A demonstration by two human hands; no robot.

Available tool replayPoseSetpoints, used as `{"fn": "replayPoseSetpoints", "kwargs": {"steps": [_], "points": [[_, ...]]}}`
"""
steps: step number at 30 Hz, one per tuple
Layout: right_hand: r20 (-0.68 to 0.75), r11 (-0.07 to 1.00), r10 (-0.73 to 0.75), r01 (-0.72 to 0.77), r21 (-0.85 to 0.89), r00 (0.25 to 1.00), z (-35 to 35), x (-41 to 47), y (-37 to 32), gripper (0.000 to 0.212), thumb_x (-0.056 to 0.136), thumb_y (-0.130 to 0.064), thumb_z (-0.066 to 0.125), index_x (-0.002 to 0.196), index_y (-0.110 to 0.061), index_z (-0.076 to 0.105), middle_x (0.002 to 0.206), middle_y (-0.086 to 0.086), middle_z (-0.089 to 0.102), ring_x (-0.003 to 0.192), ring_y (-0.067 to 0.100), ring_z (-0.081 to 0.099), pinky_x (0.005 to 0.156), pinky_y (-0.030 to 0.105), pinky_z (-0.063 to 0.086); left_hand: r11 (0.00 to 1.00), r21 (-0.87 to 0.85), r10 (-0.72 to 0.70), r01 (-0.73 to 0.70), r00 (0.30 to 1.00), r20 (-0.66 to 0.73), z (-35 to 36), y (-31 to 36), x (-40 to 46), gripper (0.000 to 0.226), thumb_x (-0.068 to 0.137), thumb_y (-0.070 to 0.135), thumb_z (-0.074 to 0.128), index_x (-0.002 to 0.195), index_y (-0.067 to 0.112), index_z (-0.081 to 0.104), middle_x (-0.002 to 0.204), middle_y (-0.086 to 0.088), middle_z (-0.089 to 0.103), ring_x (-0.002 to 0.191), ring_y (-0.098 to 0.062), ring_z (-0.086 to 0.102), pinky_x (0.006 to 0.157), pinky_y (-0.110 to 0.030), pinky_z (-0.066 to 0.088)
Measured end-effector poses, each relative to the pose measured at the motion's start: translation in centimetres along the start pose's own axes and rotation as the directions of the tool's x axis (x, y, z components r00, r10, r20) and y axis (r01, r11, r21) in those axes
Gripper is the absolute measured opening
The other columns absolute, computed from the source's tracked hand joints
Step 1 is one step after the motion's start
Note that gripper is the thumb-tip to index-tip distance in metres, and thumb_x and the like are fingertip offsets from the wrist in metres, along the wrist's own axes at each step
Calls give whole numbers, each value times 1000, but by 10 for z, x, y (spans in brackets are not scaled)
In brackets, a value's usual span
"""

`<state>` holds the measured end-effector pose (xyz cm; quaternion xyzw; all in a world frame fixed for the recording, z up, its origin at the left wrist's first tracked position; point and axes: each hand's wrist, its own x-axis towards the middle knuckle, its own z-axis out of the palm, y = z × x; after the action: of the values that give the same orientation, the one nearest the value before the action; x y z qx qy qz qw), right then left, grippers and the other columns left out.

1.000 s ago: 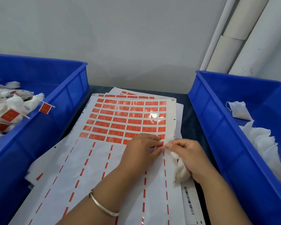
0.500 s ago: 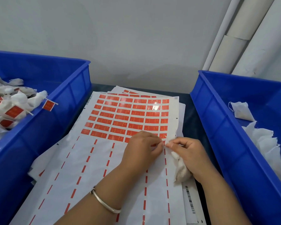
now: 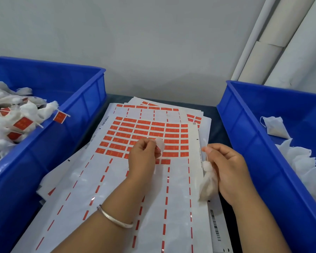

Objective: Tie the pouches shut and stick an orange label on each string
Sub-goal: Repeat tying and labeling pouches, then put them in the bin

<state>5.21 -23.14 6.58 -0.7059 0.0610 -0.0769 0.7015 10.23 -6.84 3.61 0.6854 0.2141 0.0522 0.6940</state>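
The left bin point(image 3: 84, 106) holds a pile of tied pouches point(image 3: 13, 121), each with an orange label on its string; one label point(image 3: 59, 117) hangs over the bin's rim.

Between the bins lies a stack of label sheets point(image 3: 117, 189). The top sheet carries rows of orange labels point(image 3: 144, 132) on its far half; its near half is peeled, with only orange dashes left.

The left hand point(image 3: 143, 159), with a bangle point(image 3: 115, 219) on the wrist, is raised over the sheet. Its curled fingertips pinch a peeled label point(image 3: 160, 144), pale side toward the camera.

The right hand point(image 3: 226, 167) is near the sheet's right edge. Thumb and forefinger pinch the string point(image 3: 204, 143), which stands upright; the other fingers curl round the pouch point(image 3: 207, 185), which hangs below.

The right bin point(image 3: 244, 136) holds loose white pouches point(image 3: 299, 161).
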Motion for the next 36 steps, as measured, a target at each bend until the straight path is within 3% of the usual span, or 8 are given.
{"fn": "replayPoseSetpoints", "kwargs": {"steps": [3,8,12,16,21,24,29,36], "points": [[69,960,28,-46,276,997,0,-4,-7,8,76,-24,64,72,-22,70,64,-8,68,58,9,68,49,20,52,999,-33,11,-10,999,36,0,0,-2,22,94,33,51,77,26,63,60,9,65,58,-7,63,55,-16,44],[176,791,-43,-74,607,984,-6,-3,-13,20,81,-23,55,64,-17,64,53,-7,51,44,3,47,41,16,43,999,-49,25,-21,997,79,2,-1,-4,20,94,31,51,80,25,63,57,10,64,53,-5,63,61,-22,51],[272,568,-139,-148,809,952,-7,-4,-16,14,72,-23,76,65,-19,65,54,-7,47,45,2,35,39,12,39,997,-47,62,-59,995,82,1,-2,-3,21,95,30,49,79,24,63,59,8,64,55,-8,63,64,-23,53],[121,941,85,-120,317,989,10,-7,-6,17,80,-29,67,64,-23,70,64,-4,66,48,7,59,44,16,46,994,-104,53,-39,989,140,2,0,-4,15,96,20,50,87,22,61,58,8,65,57,-11,67,67,-27,58],[22,995,89,-87,-52,996,38,-7,18,17,91,-24,61,78,-22,72,71,-5,70,60,12,65,62,19,54,989,-148,33,9,960,277,0,3,-10,14,97,14,46,99,20,59,85,-4,70,70,-19,70,64,-27,58],[-3,995,87,-87,-49,996,35,-5,21,11,90,-25,62,84,-21,70,77,-5,73,66,15,69,64,23,56,995,-92,8,24,942,336,3,3,-15,13,97,23,47,100,23,60,103,-5,67,90,-25,67,79,-34,57],[-34,999,33,-34,-18,999,31,-4,16,6,88,-15,65,83,-18,67,74,-1,73,59,16,68,62,25,57,999,-32,9,5,896,443,5,5,-20,20,98,30,44,104,24,62,106,1,67,99,-20,63,91,-37,52],[-118,991,-90,78,-105,989,22,-1,13,12,86,-14,68,77,-22,68,78,-13,71,48,3,58,47,13,47,999,-7,38,-39,867,497,7,4,-26,23,97,32,45,87,26,65,81,8,69,75,-12,66,71,-24,55]]}}
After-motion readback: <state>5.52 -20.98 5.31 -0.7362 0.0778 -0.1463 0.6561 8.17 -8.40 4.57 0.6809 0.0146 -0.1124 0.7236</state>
